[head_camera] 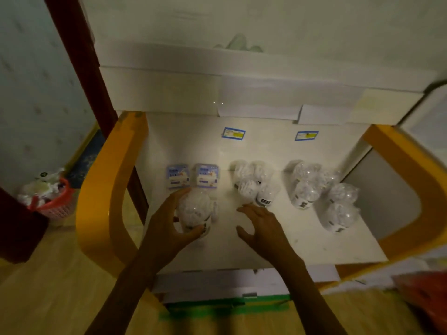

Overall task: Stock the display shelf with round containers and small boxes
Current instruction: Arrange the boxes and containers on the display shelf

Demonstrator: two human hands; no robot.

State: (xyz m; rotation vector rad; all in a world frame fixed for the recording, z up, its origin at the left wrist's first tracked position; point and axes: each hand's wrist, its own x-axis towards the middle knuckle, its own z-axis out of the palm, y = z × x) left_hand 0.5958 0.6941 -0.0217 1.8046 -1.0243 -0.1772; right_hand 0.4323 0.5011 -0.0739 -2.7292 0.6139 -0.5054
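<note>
Round container [193, 210], clear plastic with white filling and a dark label low on its side, sits in the left hand [167, 228]; the fingers curl round its left flank and the thumb wraps under its near edge, so that hand holds it, just above or on the white shelf [302, 240] — I cannot tell whether its base touches. It stands roughly upright, its long axis running top to bottom, leaning a little toward the person. The right hand [260, 228] hovers just to the right of it, fingers spread and relaxed, holding nothing, its fingertips near the closest tub of the middle cluster [256, 183]

Directly beyond the held container, toward the back of the shelf, lie two small boxes [192, 176] side by side, purple and white, nearly touching its far edge. So the free ground for setting it down is the front left patch, right where the left hand already is; that hand is clearly the nearer one. Farther right stands a second cluster of round containers [324, 194], well apart from both hands. Two blue price tags [234, 133] are stuck on the back panel. A yellow frame [106, 189] bounds the shelf on each side, and a red basket [52, 201] of more stock stands on the floor to the left
</note>
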